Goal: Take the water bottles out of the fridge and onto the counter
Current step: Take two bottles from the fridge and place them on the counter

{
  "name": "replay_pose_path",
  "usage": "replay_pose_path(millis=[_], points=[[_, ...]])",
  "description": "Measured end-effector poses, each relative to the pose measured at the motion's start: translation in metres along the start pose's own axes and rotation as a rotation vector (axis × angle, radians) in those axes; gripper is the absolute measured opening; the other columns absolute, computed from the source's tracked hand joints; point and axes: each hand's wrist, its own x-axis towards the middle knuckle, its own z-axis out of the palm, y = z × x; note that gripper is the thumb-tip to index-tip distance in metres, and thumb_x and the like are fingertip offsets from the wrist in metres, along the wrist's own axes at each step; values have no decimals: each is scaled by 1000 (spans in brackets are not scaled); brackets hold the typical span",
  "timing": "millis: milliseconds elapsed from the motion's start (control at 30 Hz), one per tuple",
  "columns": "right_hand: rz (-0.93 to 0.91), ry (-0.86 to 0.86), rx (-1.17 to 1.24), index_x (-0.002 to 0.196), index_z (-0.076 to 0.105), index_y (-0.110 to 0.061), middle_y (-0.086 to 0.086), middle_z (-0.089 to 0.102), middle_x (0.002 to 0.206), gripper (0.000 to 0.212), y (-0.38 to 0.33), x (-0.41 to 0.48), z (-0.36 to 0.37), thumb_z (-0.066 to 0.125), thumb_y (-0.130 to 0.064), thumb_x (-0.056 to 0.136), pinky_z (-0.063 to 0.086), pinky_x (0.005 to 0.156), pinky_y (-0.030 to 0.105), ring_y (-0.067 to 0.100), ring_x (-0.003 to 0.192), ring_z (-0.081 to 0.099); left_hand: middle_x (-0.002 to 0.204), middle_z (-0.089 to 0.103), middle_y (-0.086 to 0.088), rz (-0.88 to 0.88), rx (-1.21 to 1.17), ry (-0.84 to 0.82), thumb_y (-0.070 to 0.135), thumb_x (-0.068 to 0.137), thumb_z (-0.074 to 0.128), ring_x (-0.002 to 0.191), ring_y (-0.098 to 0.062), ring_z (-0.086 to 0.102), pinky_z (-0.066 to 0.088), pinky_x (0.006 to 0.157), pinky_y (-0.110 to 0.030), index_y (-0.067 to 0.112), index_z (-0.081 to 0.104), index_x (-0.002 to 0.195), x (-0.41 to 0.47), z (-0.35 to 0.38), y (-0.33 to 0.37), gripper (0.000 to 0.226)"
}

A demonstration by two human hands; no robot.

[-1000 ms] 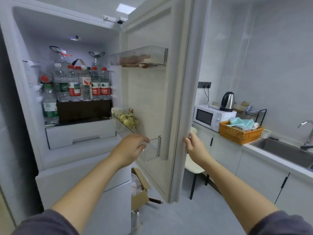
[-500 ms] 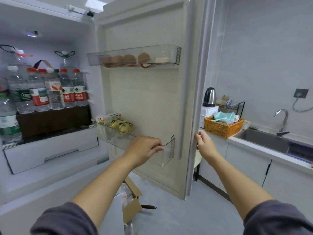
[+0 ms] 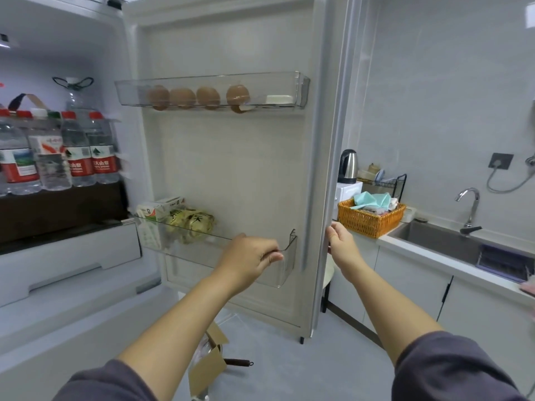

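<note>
Several water bottles (image 3: 75, 151) with red caps and red labels stand in a row on a shelf inside the open fridge at the left. The fridge door (image 3: 231, 175) is swung wide, its inner side facing me. My left hand (image 3: 249, 259) grips the rim of the clear lower door bin (image 3: 286, 256). My right hand (image 3: 340, 241) holds the door's outer edge. The counter (image 3: 434, 253) runs along the right wall beyond the door.
An upper door bin (image 3: 301, 88) holds several eggs. The lower bin carries a carton and a yellow bag. On the counter sit an orange basket (image 3: 367, 221), kettle (image 3: 347, 166), microwave and sink (image 3: 440, 238). A cardboard box (image 3: 208, 369) lies on the floor.
The door has swung further open to the right with both hands on it. My view has shifted right, so the bottles now sit at the far left edge.
</note>
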Motion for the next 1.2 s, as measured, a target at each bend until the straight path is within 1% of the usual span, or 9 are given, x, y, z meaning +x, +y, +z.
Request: replay_pose_path(millis=[100,333,600,733,833,900,1000,1100,1200], points=[[17,-12,16,98,58,-23,13,66,110,23,4,15,-4,37,-21,107,49,99,51,34,108,61,73,64,1,-9,34,24,40,98,52,68,-26,57,24,65,-29,16,63,83,11,13,-1,31],[28,-55,16,99,61,-23,10,68,106,23,21,56,-13,39,-24,106,48,100,55,33,108,62,78,66,3,-51,89,69,43,99,50,74,-23,59,24,65,-32,18,65,88,35,39,-4,31],[51,-100,-4,109,62,-12,19,65,112,25,22,90,-21,40,-25,106,49,97,59,42,110,60,79,68,4,-125,148,126,38,98,55,75,-21,60,17,64,-32,19,66,87,59,63,-1,24],[53,-125,13,105,63,-2,18,63,99,31,23,104,-22,40,-22,106,49,96,61,31,91,57,76,66,5,-154,172,140,37,98,54,73,-20,59,17,64,-32,20,66,86,70,73,-1,24],[55,-127,27,104,63,2,16,59,94,33,26,113,-22,40,-21,106,47,94,64,27,86,53,76,65,6,-174,191,139,37,99,53,73,-19,58,16,64,-33,20,65,87,76,78,0,25],[54,-125,31,104,63,1,20,60,95,33,29,117,-21,40,-22,106,47,94,64,29,85,52,75,65,5,-177,194,147,36,98,54,72,-20,59,18,65,-32,19,66,85,78,80,0,24],[43,-130,36,109,62,2,34,60,110,34,33,121,-22,41,-24,106,46,94,65,40,84,53,72,65,4,-177,202,160,33,97,58,70,-22,60,22,65,-31,17,66,82,79,80,1,22],[29,-140,28,105,61,3,31,60,104,34,36,121,-22,41,-25,106,47,93,66,29,85,51,71,65,3,-174,211,164,32,95,60,70,-23,61,24,65,-31,17,67,83,77,78,3,21],[19,-130,11,104,63,0,29,61,111,34,36,116,-22,40,-25,106,48,93,64,34,91,56,74,65,3,-176,201,156,32,96,60,73,-24,61,24,66,-32,16,68,86,72,75,4,20]])
